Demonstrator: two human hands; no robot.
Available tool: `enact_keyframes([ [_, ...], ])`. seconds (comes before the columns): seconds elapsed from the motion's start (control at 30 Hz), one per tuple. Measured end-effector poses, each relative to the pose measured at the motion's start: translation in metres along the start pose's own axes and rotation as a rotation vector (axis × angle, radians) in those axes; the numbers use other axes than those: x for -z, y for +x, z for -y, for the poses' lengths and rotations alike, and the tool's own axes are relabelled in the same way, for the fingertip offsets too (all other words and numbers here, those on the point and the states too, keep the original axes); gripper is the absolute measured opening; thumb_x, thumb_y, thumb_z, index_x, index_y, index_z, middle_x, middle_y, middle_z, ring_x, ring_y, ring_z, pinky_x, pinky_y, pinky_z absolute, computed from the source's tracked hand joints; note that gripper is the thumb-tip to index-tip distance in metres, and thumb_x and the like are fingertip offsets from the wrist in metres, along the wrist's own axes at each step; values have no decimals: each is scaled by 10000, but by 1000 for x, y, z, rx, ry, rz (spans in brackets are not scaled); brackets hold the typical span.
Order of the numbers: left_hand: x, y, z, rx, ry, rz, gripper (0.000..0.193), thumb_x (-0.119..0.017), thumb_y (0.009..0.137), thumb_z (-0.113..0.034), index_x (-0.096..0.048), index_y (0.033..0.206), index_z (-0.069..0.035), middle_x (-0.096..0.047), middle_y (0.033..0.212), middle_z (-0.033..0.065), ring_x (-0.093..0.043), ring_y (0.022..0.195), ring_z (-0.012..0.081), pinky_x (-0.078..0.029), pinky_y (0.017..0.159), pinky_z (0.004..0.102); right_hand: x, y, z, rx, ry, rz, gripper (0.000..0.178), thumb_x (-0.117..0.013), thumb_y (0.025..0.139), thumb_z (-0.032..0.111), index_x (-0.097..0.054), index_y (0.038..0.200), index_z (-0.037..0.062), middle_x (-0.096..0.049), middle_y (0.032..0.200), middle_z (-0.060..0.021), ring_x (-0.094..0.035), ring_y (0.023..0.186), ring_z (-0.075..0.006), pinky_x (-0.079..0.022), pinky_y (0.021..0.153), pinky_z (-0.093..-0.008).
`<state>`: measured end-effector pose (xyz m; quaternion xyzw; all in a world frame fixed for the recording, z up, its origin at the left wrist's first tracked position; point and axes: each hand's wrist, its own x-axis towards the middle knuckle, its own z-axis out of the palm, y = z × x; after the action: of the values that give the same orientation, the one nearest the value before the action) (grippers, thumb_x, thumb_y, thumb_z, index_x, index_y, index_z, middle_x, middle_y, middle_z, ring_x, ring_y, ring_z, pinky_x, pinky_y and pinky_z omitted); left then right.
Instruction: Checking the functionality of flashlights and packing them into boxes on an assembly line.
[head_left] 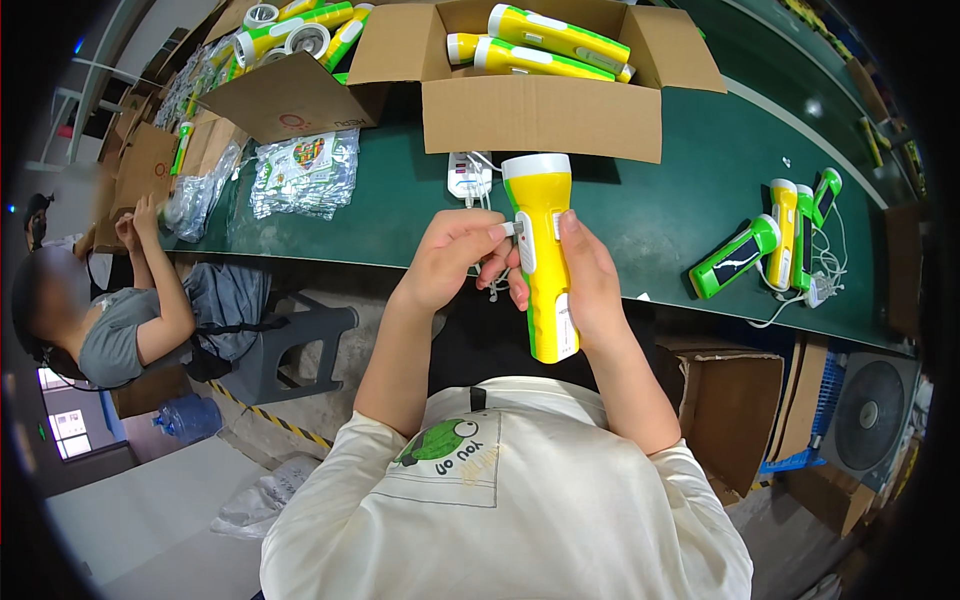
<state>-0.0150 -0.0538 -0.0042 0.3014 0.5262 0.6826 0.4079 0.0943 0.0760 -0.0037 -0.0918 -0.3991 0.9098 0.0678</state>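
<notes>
A yellow flashlight [545, 190] with a white head and green edges stands roughly upright in front of me, head pointing away. My right hand [594, 285] is closed around its right side, thumb near a white switch. Pinched in my left hand [447, 255] is a small cable plug [512, 229], held at the white panel on the flashlight's left side; whether it sits in a socket I cannot tell. White cable [493, 287] hangs below my left fingers. Just beyond that hand lies a white power strip [466, 177] on the green table [390, 230].
An opened cardboard box [540, 118] of yellow-green flashlights [560, 40] stands at the back. Clear plastic bags [305, 175] lie left of it. Several flashlights [783, 230] with white cables rest at the right. A co-worker [140, 320] sits at the left by a grey stool [300, 345].
</notes>
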Motion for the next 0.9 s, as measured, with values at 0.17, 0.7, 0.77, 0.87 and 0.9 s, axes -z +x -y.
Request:
enact_keyframes([
  [0.17,1,3,-2,-19,-27,32,296,-437,920,-164,-530,724,38,-474,544,45,-534,473,154,-380,457,227,1,1,2,0,-9,18,459,-368,968,438,-464,1059,-1,-574,808,-121,-564,595,-176,-479,549,-284],
  [0.7,8,-1,-2,24,258,145,260,-457,929,-201,-501,727,-44,-452,619,-24,-387,544,51,-318,477,215,3,-6,-2,22,-329,-86,385,-353,964,432,-423,1062,67,-538,792,-85,-553,574,-162,-474,533,-277],
  [0.77,3,-2,1,22,166,128,271,-445,938,-196,-491,719,-43,-433,608,-26,-369,533,54,-304,470,224,6,-5,-2,50,-337,-56,379,-347,966,430,-426,1062,72,-540,788,-84,-557,575,-158,-478,537,-273],
  [0.87,2,3,-2,-12,208,104,275,-433,944,-194,-498,724,-43,-416,601,-31,-358,531,53,-296,470,222,2,-2,3,56,-374,-73,378,-343,967,429,-428,1060,73,-550,792,-87,-565,579,-160,-483,538,-271],
  [0.9,2,5,-5,-14,241,106,273,-432,945,-195,-505,732,-41,-416,602,-31,-359,532,52,-295,472,222,0,-1,5,54,-384,-73,371,-335,971,422,-411,1050,68,-542,795,-87,-564,581,-158,-485,540,-276],
])
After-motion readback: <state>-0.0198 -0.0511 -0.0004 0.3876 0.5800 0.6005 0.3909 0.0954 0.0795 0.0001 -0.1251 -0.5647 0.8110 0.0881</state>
